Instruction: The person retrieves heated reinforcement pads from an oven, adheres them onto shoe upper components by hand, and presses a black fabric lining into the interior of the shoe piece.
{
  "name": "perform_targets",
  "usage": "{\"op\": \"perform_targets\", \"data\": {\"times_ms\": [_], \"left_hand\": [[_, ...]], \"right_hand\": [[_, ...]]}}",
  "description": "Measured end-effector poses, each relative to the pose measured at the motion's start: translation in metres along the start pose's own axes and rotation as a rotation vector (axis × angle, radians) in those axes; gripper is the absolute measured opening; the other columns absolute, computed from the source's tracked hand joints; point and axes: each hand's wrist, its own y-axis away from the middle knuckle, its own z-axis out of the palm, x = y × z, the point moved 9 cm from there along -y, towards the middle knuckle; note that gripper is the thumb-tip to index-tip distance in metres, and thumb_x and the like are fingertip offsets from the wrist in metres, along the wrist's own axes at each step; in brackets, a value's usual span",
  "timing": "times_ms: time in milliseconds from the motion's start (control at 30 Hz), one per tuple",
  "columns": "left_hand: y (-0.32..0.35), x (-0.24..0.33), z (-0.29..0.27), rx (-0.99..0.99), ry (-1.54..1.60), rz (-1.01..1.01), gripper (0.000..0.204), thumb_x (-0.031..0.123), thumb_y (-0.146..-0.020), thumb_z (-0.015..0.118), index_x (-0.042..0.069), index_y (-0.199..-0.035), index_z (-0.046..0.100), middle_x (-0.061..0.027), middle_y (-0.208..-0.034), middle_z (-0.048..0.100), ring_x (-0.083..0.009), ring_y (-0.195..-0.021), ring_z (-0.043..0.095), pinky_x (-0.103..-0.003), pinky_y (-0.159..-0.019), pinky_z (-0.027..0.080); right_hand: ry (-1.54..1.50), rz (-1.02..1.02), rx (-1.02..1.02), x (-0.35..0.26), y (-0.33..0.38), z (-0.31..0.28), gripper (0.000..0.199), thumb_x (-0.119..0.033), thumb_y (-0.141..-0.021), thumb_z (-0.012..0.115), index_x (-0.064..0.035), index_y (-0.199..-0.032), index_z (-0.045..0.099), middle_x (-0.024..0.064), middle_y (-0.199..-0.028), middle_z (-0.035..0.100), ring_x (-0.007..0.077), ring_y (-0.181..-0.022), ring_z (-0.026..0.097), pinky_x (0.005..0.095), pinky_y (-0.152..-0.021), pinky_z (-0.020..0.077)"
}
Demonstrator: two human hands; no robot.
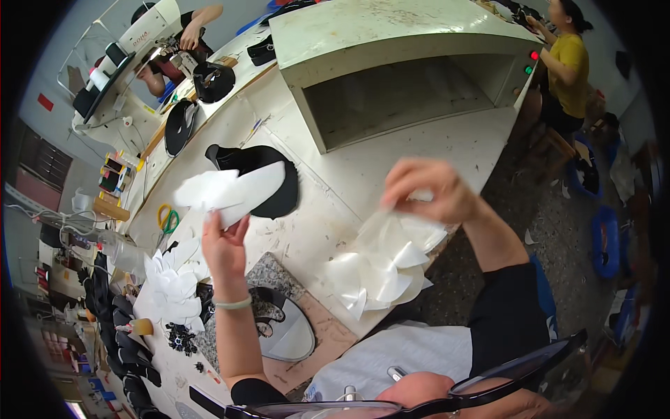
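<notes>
My left hand (pixel 227 244) is closed on the lower edge of some white oval cut pieces (pixel 241 192), which fan out above its fingertips. Behind them, a black curved shoe-upper part (pixel 283 195) lies on the white table. My right hand (pixel 433 192), a little blurred by motion, pinches the top of a translucent off-white piece (pixel 380 225). That piece hangs over a loose pile of similar cream pieces (pixel 377 279) at the table's right edge. Beside my left forearm, a grey-white oval plate with a black rim (pixel 293 335) rests on a stone slab (pixel 269 272).
A pale metal box with an open front (pixel 412 91) stands at the back. Left of me are white cut pieces (pixel 171 279), green-and-yellow scissors (pixel 167 218) and black parts (pixel 125 342). One person works at a sewing machine (pixel 129 63); another in yellow (pixel 569 70) is at right.
</notes>
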Motion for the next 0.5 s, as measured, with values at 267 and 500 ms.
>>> {"op": "perform_targets", "data": {"times_ms": [267, 500], "left_hand": [[0.037, 0.029, -0.003, -0.006, -0.047, -0.028, 0.040, 0.020, -0.090, 0.049, 0.001, -0.125, 0.048, -0.0132, -0.119, 0.058, -0.0249, -0.107, 0.061, -0.039, -0.088, 0.052], [0.080, -0.030, 0.012, -0.141, -0.019, -0.271, 0.039, 0.019, -0.089, 0.046, -0.001, -0.122, 0.051, -0.0132, -0.116, 0.061, -0.0254, -0.105, 0.062, -0.040, -0.083, 0.054]], "right_hand": [[0.989, 0.071, 0.797, 0.157, -0.017, -0.200, 0.010, -0.011, -0.079, 0.064, -0.0063, -0.089, 0.065, 0.0120, -0.076, 0.065, 0.0270, -0.066, 0.065, 0.0340, -0.060, 0.0517], [1.611, 0.242, 0.373, 0.316, -0.063, -0.202, 0.020, -0.023, -0.082, 0.058, -0.0139, -0.099, 0.065, 0.0119, -0.092, 0.067, 0.0299, -0.089, 0.065, 0.0465, -0.071, 0.0532]]}}
